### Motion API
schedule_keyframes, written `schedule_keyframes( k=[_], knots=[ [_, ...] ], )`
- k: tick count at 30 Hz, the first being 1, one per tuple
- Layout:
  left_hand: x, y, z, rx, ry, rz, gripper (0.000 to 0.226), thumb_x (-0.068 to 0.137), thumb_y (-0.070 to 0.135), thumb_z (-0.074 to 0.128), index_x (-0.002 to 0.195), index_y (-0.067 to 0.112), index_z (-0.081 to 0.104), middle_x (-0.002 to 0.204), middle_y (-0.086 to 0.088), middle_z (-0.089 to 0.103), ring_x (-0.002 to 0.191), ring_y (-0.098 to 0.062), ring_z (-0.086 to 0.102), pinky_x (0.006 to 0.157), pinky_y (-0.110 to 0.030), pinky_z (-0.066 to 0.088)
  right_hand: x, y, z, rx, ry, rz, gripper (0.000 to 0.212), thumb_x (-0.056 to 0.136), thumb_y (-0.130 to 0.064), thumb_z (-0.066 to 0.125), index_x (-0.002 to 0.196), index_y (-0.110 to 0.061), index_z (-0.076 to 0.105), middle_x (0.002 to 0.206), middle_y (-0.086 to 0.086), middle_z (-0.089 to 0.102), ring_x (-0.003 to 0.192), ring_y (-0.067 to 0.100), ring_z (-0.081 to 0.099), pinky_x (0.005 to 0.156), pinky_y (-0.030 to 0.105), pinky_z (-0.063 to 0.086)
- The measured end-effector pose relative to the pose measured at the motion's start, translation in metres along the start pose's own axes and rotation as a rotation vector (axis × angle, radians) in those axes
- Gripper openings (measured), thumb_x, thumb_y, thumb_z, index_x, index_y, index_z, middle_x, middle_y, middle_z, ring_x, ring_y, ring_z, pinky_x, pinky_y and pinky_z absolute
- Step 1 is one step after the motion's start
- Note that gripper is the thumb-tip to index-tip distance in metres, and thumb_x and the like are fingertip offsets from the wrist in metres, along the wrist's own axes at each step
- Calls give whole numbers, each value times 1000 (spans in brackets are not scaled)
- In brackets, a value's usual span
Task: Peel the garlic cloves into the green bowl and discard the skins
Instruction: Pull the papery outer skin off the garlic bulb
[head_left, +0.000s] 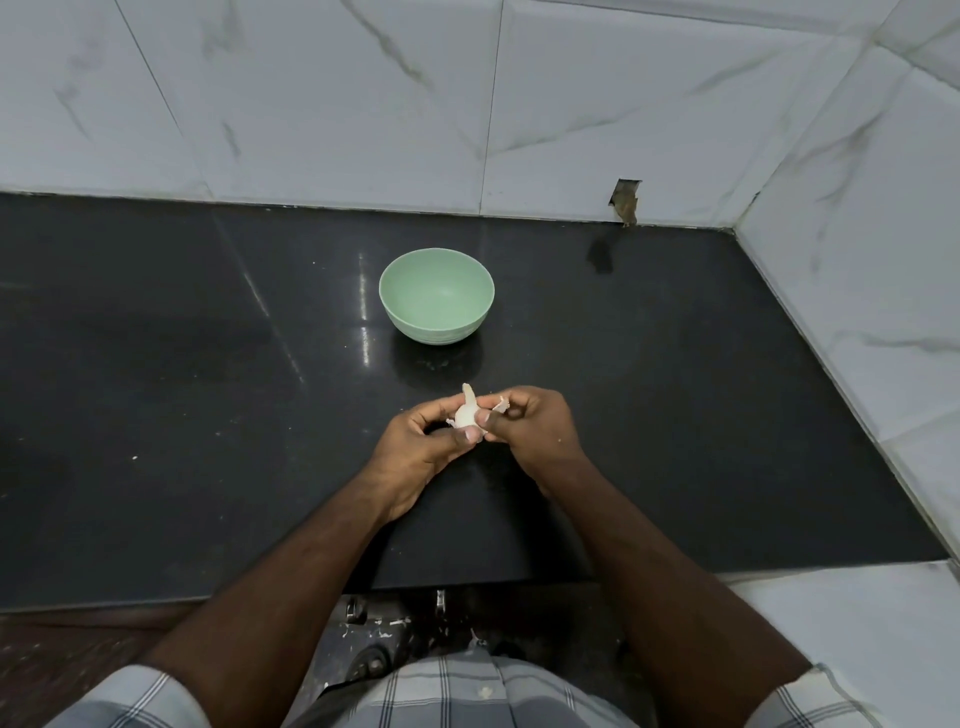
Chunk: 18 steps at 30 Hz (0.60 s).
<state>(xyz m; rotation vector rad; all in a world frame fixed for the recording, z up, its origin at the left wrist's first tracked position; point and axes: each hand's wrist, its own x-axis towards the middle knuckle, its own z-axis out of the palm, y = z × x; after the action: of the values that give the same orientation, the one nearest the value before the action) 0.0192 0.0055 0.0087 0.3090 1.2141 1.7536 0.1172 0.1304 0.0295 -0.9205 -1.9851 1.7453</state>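
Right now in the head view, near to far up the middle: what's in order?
Plaid shirt → counter edge → hands holding garlic → green bowl → tiled wall.

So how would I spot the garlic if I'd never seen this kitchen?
Start at the black countertop below the marble-tiled wall, then find the green bowl standing on it. Nearer the person than the bowl, the two hands meet: the garlic is the small white bulb pinched between them, papery skin curling off it.
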Motion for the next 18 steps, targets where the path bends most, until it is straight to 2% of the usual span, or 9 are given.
schedule_keyframes(
  k=[3, 6, 8, 12, 14, 16, 18],
  knots=[
    [1, -1, -1, -21, 33, -4, 40, 84, -9, 66, 121, 5, 66, 109, -12, 74, 101, -25, 72, 82, -27, 59, 1, 1, 0, -6, 72, -16, 22, 83, 0, 74, 80, -22, 75, 76, 4, 75, 69, 18, 70, 72, 39, 61],
    [1, 0, -2, -25, 47, -14, 32, 90, -11, 60, 117, 5, 64, 105, -11, 75, 97, -22, 73, 79, -26, 60, 2, 2, -6, -57, 98, -18, 25, 85, 1, 71, 88, -24, 74, 73, -5, 72, 60, 9, 65, 65, 27, 57],
    [1, 0, -2, -44, 58, -22, 28, 92, -12, 57, 114, 5, 63, 105, -12, 74, 96, -21, 73, 78, -27, 60, 3, 4, -11, -163, 108, -32, 23, 88, -1, 69, 95, -23, 75, 74, -11, 69, 58, 3, 61, 67, 22, 53],
    [1, 1, -1, -71, 84, -33, 26, 95, -9, 56, 115, 5, 61, 108, -12, 74, 95, -24, 73, 76, -27, 60, 9, 1, -31, -339, 234, -60, 21, 90, -10, 68, 101, -25, 77, 91, -8, 72, 79, 7, 67, 81, 22, 51],
    [1, 2, -1, -84, 88, -47, 26, 96, -8, 55, 117, 7, 60, 106, -10, 75, 93, -27, 74, 76, -28, 61, 11, -4, -42, -466, 187, -58, 22, 89, -12, 70, 106, -24, 76, 106, -5, 73, 90, 7, 64, 84, 18, 46],
    [1, 3, -1, -89, 91, -57, 27, 97, -8, 53, 118, 8, 59, 104, -10, 76, 90, -29, 74, 74, -29, 61, 11, -10, -48, -549, 69, -37, 33, 84, -15, 76, 116, -22, 73, 122, -3, 69, 106, 9, 63, 90, 16, 41],
    [1, 4, -1, -84, 94, -62, 28, 97, -9, 53, 118, 8, 59, 104, -10, 76, 89, -29, 75, 73, -28, 61, 8, -17, -48, -607, 55, -112, 44, 79, -18, 81, 122, -19, 71, 131, -2, 65, 122, 11, 57, 95, 12, 34]
  ],
)
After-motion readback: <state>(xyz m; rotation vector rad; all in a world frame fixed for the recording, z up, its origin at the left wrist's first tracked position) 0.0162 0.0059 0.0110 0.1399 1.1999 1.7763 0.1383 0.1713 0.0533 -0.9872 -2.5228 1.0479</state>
